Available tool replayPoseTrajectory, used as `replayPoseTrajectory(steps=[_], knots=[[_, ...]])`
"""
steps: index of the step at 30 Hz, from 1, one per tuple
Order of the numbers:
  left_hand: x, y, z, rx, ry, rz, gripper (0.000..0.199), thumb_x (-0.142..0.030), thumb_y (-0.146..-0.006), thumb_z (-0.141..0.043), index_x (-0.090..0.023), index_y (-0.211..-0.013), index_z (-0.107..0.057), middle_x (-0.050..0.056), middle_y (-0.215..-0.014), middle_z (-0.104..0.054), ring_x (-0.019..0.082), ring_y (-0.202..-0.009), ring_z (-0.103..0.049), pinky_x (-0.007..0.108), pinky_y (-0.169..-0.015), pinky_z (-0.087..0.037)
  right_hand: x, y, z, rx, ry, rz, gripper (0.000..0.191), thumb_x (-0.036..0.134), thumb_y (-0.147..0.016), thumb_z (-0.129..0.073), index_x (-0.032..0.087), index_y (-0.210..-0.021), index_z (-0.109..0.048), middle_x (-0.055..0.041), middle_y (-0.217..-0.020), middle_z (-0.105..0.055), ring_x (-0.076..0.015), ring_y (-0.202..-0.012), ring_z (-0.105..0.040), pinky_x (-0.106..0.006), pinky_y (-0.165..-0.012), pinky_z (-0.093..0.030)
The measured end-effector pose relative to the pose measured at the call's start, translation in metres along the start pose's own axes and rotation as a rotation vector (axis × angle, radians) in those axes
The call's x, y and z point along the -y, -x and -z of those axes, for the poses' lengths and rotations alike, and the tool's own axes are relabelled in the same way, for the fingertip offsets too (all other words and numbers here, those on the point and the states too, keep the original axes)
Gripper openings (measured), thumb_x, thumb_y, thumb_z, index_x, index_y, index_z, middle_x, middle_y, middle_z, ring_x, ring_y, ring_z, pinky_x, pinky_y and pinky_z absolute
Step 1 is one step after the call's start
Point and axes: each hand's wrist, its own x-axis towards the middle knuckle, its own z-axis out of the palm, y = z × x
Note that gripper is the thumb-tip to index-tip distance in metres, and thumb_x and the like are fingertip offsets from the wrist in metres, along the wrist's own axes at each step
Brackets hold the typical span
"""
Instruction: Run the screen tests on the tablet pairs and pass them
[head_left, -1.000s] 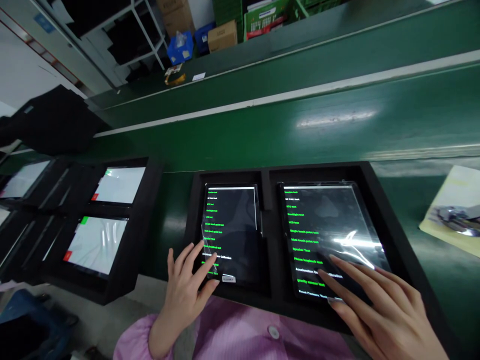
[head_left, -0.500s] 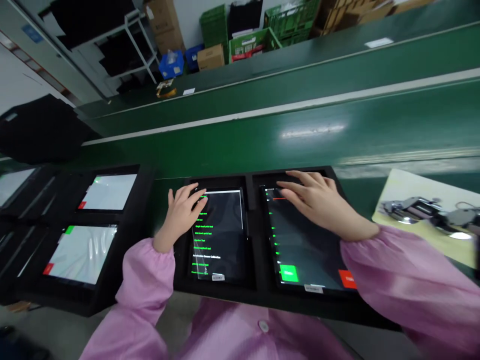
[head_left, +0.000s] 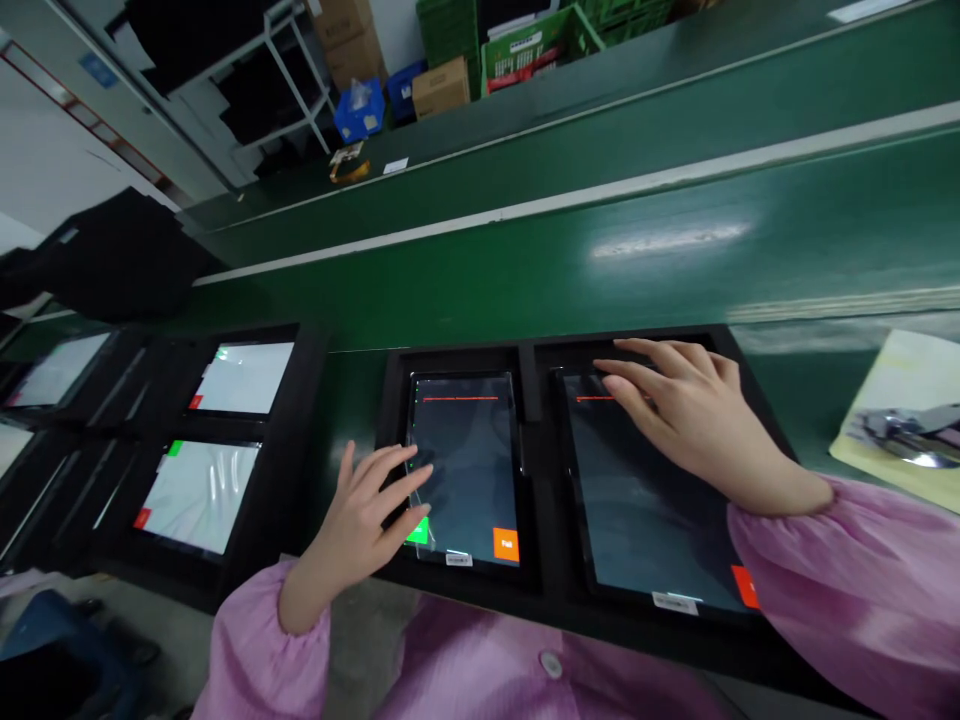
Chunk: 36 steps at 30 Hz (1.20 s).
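Note:
Two dark tablets lie side by side in a black foam holder [head_left: 457,355]. Each shows a thin red line near its top. The smaller left tablet [head_left: 469,470] has a green button and an orange Fail button along its bottom edge. My left hand [head_left: 364,515] sits at that tablet's lower left corner, fingers spread, beside the green button. My right hand [head_left: 690,415] rests its fingertips on the top of the larger right tablet [head_left: 645,500], whose red button shows near my sleeve. Neither hand holds anything.
Further tablets with pale screens sit in black holders [head_left: 199,497] to the left, on a green conveyor belt [head_left: 600,280]. A yellowish sheet [head_left: 900,410] with metal parts lies at right. Crates, cardboard boxes and a blue bin [head_left: 358,112] stand beyond the belts.
The left tablet's green text list has given way to a red line and buttons. My left hand has moved down to that tablet's lower left corner. The view has shifted slightly.

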Motion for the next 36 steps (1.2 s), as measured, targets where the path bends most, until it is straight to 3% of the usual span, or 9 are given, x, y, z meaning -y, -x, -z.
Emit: replayPoseTrajectory(steps=[2, 7, 10, 13, 16, 20, 29, 32, 36], knots=[[0.005, -0.017, -0.004, -0.031, -0.012, 0.068, 0.037, -0.033, -0.108, -0.052, -0.033, -0.143, -0.065, 0.009, -0.149, -0.065, 0.029, -0.138, -0.059, 0.073, -0.128, -0.02, 0.001, -0.004, -0.005, 0.013, 0.039, -0.002, 0.06, 0.055, -0.112, -0.027, 0.023, -0.129, -0.075, -0.0134, -0.144, -0.064, -0.0375, -0.127, -0.057, -0.06, -0.101, -0.043], [0.023, -0.091, -0.019, -0.061, -0.039, 0.193, 0.04, -0.042, -0.109, -0.051, -0.03, -0.144, -0.065, 0.013, -0.157, -0.058, 0.035, -0.146, -0.05, 0.082, -0.122, -0.021, 0.005, -0.004, -0.015, 0.019, 0.176, 0.064, 0.06, 0.052, -0.113, -0.027, 0.021, -0.129, -0.075, -0.0159, -0.149, -0.061, -0.0386, -0.129, -0.056, -0.061, -0.102, -0.042], [0.026, -0.111, -0.026, -0.058, -0.052, 0.199, 0.042, -0.043, -0.109, -0.051, -0.028, -0.146, -0.064, 0.015, -0.16, -0.054, 0.039, -0.148, -0.046, 0.089, -0.118, -0.019, 0.007, 0.011, -0.008, 0.013, 0.234, 0.133, 0.056, 0.049, -0.114, -0.029, 0.019, -0.131, -0.074, -0.0168, -0.151, -0.06, -0.0383, -0.13, -0.056, -0.061, -0.103, -0.04], [0.024, -0.101, -0.029, -0.091, -0.026, 0.141, 0.033, -0.042, -0.108, -0.052, -0.029, -0.127, -0.076, 0.012, -0.152, -0.063, 0.038, -0.146, -0.05, 0.088, -0.118, -0.018, 0.01, 0.029, 0.009, 0.014, 0.219, 0.222, 0.055, 0.051, -0.114, -0.031, 0.021, -0.125, -0.076, -0.0153, -0.147, -0.063, -0.0355, -0.123, -0.061, -0.058, -0.1, -0.041], [0.027, -0.085, -0.029, -0.221, 0.014, 0.082, 0.031, -0.039, -0.108, -0.053, -0.03, -0.105, -0.082, 0.008, -0.134, -0.074, 0.034, -0.138, -0.059, 0.08, -0.123, -0.021, 0.012, 0.035, 0.024, -0.027, 0.156, 0.242, 0.047, 0.051, -0.113, -0.039, 0.025, -0.115, -0.079, -0.0107, -0.141, -0.067, -0.0315, -0.117, -0.064, -0.053, -0.098, -0.043], [0.033, -0.086, -0.031, -0.349, -0.006, 0.136, 0.03, -0.042, -0.104, -0.06, -0.027, -0.122, -0.077, 0.013, -0.136, -0.072, 0.034, -0.131, -0.063, 0.076, -0.121, -0.027, 0.012, 0.022, 0.025, -0.06, 0.171, 0.136, 0.041, 0.048, -0.112, -0.045, 0.024, -0.12, -0.077, -0.0115, -0.141, -0.068, -0.0323, -0.12, -0.063, -0.049, -0.094, -0.046], [0.035, -0.106, -0.037, -0.235, -0.079, 0.149, 0.038, -0.043, -0.102, -0.066, -0.027, -0.136, -0.07, 0.015, -0.152, -0.063, 0.039, -0.139, -0.058, 0.088, -0.117, -0.023, 0.01, 0.006, -0.002, -0.015, 0.259, 0.112, 0.043, 0.048, -0.112, -0.044, 0.02, -0.128, -0.074, -0.015, -0.146, -0.065, -0.0338, -0.124, -0.06, -0.051, -0.095, -0.048], [0.035, -0.104, -0.036, -0.205, -0.075, 0.131, 0.027, -0.042, -0.102, -0.065, -0.029, -0.122, -0.078, 0.013, -0.151, -0.064, 0.041, -0.142, -0.055, 0.091, -0.114, -0.023, 0.01, 0.008, 0.002, -0.01, 0.235, 0.148, 0.047, 0.052, -0.112, -0.043, 0.024, -0.112, -0.08, -0.0109, -0.142, -0.068, -0.0324, -0.125, -0.061, -0.051, -0.097, -0.046], [0.037, -0.095, -0.033, -0.368, -0.044, 0.091, 0.021, -0.04, -0.102, -0.065, -0.029, -0.108, -0.082, 0.01, -0.136, -0.074, 0.036, -0.134, -0.063, 0.083, -0.12, -0.025, 0.01, 0.013, 0.01, -0.065, 0.189, 0.172, 0.049, 0.053, -0.113, -0.042, 0.026, -0.105, -0.082, -0.0075, -0.139, -0.07, -0.0306, -0.122, -0.062, -0.049, -0.097, -0.045]])
